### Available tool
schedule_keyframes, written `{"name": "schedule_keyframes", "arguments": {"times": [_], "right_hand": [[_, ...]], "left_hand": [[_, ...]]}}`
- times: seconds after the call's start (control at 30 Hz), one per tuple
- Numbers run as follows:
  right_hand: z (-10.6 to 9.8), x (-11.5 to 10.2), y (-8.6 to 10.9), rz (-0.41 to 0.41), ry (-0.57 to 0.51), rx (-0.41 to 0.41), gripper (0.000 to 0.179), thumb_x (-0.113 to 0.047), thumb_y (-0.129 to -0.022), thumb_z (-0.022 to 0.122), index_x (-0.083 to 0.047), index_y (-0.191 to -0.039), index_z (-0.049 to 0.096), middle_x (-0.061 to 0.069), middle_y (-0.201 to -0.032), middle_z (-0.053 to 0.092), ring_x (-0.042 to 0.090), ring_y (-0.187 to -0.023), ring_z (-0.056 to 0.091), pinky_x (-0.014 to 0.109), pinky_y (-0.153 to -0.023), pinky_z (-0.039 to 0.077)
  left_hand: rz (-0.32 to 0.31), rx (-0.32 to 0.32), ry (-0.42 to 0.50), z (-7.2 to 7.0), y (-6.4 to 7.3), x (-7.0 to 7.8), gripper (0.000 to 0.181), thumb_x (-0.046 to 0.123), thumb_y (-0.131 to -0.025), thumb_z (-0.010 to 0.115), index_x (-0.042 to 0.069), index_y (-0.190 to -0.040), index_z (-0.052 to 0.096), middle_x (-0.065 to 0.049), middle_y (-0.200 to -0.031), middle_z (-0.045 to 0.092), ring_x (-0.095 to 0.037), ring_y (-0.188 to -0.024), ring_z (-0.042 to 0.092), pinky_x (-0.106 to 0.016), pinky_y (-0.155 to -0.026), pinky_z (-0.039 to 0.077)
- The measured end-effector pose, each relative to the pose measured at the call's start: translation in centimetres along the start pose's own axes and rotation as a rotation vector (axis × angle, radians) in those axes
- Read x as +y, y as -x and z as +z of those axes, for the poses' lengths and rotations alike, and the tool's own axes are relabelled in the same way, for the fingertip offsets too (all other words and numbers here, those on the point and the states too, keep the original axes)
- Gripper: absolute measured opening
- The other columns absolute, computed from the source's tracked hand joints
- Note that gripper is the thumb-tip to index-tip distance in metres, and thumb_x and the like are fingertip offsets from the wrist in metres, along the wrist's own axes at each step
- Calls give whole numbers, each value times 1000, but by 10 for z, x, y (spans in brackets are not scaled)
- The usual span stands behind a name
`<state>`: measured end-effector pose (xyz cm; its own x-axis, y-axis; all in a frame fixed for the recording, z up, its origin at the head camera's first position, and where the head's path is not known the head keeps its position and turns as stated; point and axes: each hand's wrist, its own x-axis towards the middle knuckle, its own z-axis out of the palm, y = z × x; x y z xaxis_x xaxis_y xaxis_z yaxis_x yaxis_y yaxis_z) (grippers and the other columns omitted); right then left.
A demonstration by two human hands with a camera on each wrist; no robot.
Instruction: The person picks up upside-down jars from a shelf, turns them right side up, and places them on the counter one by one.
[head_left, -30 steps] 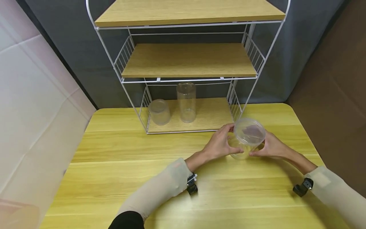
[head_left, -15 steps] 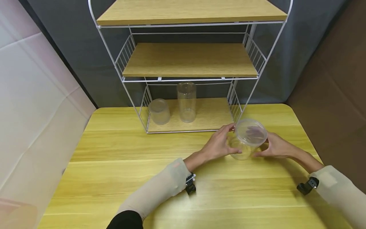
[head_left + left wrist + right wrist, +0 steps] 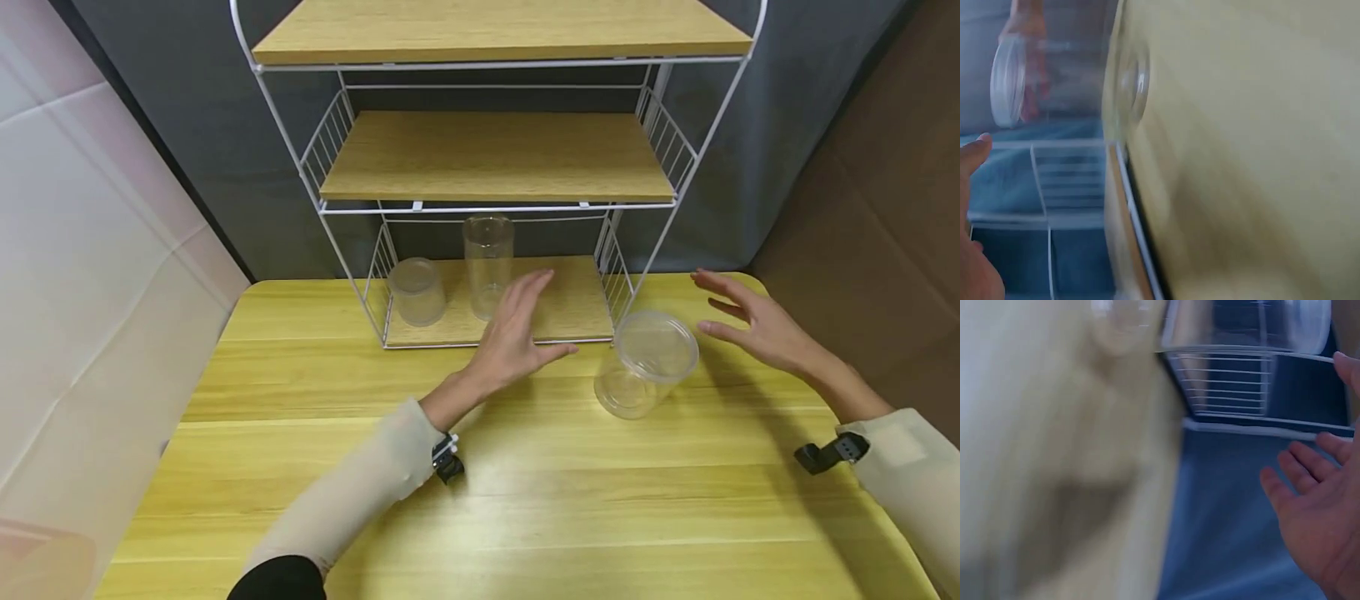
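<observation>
A clear lidded jar (image 3: pixel 649 367) stands upright on the table, close to the shelf's right front corner. My left hand (image 3: pixel 513 337) is apart from it on the left, fingers spread, in front of the bottom shelf and partly covering a tall clear jar (image 3: pixel 489 250). To the right of the lidded jar, my right hand (image 3: pixel 765 325) hovers with nothing in it. The left wrist view catches the lidded jar (image 3: pixel 1010 81) blurred, beyond my thumb. In the right wrist view my right hand (image 3: pixel 1322 500) has its fingers extended, apart from the jar (image 3: pixel 1310 325).
A white wire rack with wooden shelves (image 3: pixel 498 158) stands at the back of the yellow wooden table (image 3: pixel 570 500). A short clear jar (image 3: pixel 417 292) sits at the bottom shelf's left. A brown panel (image 3: pixel 862 208) borders the right side, a white one (image 3: pixel 112 250) the left.
Both hands have let go of the lidded jar and moved apart: the left toward the left and back, the right toward the right and back. The jar stays in place.
</observation>
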<state>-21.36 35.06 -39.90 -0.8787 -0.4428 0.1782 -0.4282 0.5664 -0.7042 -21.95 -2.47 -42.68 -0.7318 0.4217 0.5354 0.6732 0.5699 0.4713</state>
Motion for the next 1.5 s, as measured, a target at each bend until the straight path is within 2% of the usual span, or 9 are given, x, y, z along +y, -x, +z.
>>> {"name": "schedule_keyframes", "arguments": {"times": [0.2, 0.3, 0.5, 0.7, 1.0, 1.1, 1.17, 1.37, 1.5], "right_hand": [[-19, -40, -29, -94, 76, 127, 92, 1, -83, 73, -19, -156, 21, 5, -161, 26, 1, -142, 28, 6, -105, 31], [-25, -69, -43, -147, 60, 186, 93, 3, -81, 73, -16, -156, 21, 6, -161, 24, 8, -145, 26, 12, -109, 31], [-38, -113, -68, -176, -6, 289, 93, -2, -80, 75, -17, -155, 23, 4, -161, 24, 17, -146, 25, 26, -115, 30], [-46, -126, -91, -185, 29, 291, 97, -1, -77, 78, -19, -156, 24, -2, -162, 22, 14, -146, 25, 31, -117, 29], [-53, -110, -121, -125, 174, 244, 102, -18, -75, 85, -35, -154, 22, -15, -159, 23, 5, -144, 24, 36, -118, 27], [-54, -109, -126, -129, 198, 220, 104, -22, -75, 85, -38, -155, 20, -20, -159, 21, 5, -144, 22, 44, -118, 25], [-54, -109, -129, -141, 213, 209, 105, -23, -74, 86, -37, -155, 20, -21, -158, 20, 6, -145, 21, 47, -118, 24], [-55, -110, -134, -162, 273, 199, 104, -25, -73, 86, -39, -153, 22, -22, -158, 20, 6, -145, 21, 40, -120, 22], [-54, -110, -136, -161, 270, 203, 104, -25, -73, 87, -34, -155, 23, -20, -159, 22, 6, -145, 21, 37, -120, 20]], "left_hand": [[47, 151, -86, -29, -8, -26, 113, 40, -64, 91, 4, -150, 29, -18, -154, 29, -32, -144, 23, -40, -121, 18], [74, 206, -93, -37, -9, -33, 109, 38, -64, 91, 2, -149, 32, -19, -153, 32, -31, -144, 25, -40, -121, 19], [129, 210, -58, -40, -9, -36, 104, 35, -67, 90, 1, -147, 34, -17, -151, 37, -29, -142, 30, -39, -120, 20], [170, 239, -59, -41, -9, -38, 103, 30, -66, 91, -1, -146, 35, -19, -150, 38, -32, -141, 31, -41, -121, 20], [179, 360, -59, -51, -15, -51, 103, 26, -63, 93, -5, -143, 36, -24, -150, 35, -37, -141, 29, -45, -121, 17], [119, 370, -54, -55, -19, -56, 106, 28, -62, 93, -7, -143, 34, -25, -151, 33, -37, -142, 28, -44, -121, 15], [32, 354, -43, -58, -21, -59, 108, 31, -63, 93, -6, -144, 32, -24, -151, 33, -35, -142, 28, -41, -121, 16], [-283, 257, 74, -67, -31, -62, 115, 38, -61, 93, 1, -148, 28, -20, -148, 38, -30, -138, 37, -37, -118, 27], [-402, 192, 144, -68, -36, -65, 118, 39, -61, 93, 4, -150, 25, -19, -147, 40, -31, -134, 42, -41, -114, 33]]}}
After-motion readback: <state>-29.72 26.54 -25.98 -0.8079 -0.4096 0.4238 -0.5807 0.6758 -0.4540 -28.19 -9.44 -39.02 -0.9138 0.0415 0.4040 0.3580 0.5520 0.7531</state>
